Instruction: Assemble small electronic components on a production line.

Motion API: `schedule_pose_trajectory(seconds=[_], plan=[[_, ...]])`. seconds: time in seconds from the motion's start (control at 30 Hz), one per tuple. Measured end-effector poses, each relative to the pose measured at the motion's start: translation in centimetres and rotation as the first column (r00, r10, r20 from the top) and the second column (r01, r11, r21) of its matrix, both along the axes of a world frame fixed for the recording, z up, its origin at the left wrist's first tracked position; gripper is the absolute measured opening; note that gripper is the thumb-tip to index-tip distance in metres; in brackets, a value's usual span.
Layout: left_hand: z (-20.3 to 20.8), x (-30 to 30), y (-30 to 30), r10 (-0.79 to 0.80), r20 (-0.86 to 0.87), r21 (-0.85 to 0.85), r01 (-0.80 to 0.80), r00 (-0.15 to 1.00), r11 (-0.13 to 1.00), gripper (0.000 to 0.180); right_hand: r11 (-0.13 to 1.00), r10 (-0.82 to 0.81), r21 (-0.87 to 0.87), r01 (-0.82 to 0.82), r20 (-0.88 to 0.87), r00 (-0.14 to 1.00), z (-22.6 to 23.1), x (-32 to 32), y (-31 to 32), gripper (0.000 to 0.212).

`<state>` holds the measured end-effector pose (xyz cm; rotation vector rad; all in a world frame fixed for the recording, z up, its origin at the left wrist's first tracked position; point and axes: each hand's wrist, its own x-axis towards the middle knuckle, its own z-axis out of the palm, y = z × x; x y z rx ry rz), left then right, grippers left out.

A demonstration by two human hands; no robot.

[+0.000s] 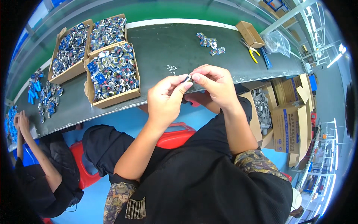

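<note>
My left hand (166, 98) and my right hand (219, 85) meet just past the table's near edge. Thumbs and forefingers of both pinch a small dark-and-silver part (188, 78); the fingertips cover much of it, so its exact kind cannot be made out. A few tiny silver pieces (171, 68) lie on the dark table (160, 41) beyond my left hand. Left of it stands an open cardboard box (115, 100) heaped with small blue, silver and black parts. Farther off, beyond my right hand, a loose cluster of similar small parts (207, 40) rests on the table.
Two more filled cardboard boxes (69, 76) (125, 31) stand at the back left. Yellow-handled pliers (253, 56), blue strips (267, 59), a small carton (249, 34) and a plastic bag (278, 44) sit at the right. A co-worker's hands (22, 121) are at far left. Cartons (285, 128) stand below right.
</note>
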<state>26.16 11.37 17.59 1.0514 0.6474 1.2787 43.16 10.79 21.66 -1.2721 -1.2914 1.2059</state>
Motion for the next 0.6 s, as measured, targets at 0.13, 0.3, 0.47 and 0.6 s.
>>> schedule_pose_trajectory(seconds=[0.13, 0.3, 0.47, 0.6], plan=[[-1.2, 0.0, 0.5, 0.036, 0.006, -0.010, -0.036, 0.999, 0.999, 0.021, 0.996, -0.063, -0.070, 0.056, -0.111, 0.992, -1.0, -1.4, -0.4, 0.016], [-0.3, 0.2, 0.5, -0.130, 0.091, -0.182, 0.145, 0.987, 0.973, 0.027, 0.958, -0.058, 0.287, -0.018, 0.252, 0.966, -1.4, -0.5, -0.2, 0.017], [0.0, 0.4, -0.1, -0.081, 0.143, -0.280, 0.118, 0.986, 0.953, 0.022, 0.951, -0.143, 0.282, 0.128, 0.034, 0.989, -3.1, -0.8, -0.6, 0.018], [-0.8, 0.0, -0.3, -0.011, 0.032, -0.250, 0.018, 0.999, 0.968, 0.022, 0.994, 0.104, -0.030, -0.101, 0.122, 0.987, -3.6, -0.9, -2.1, 0.013]])
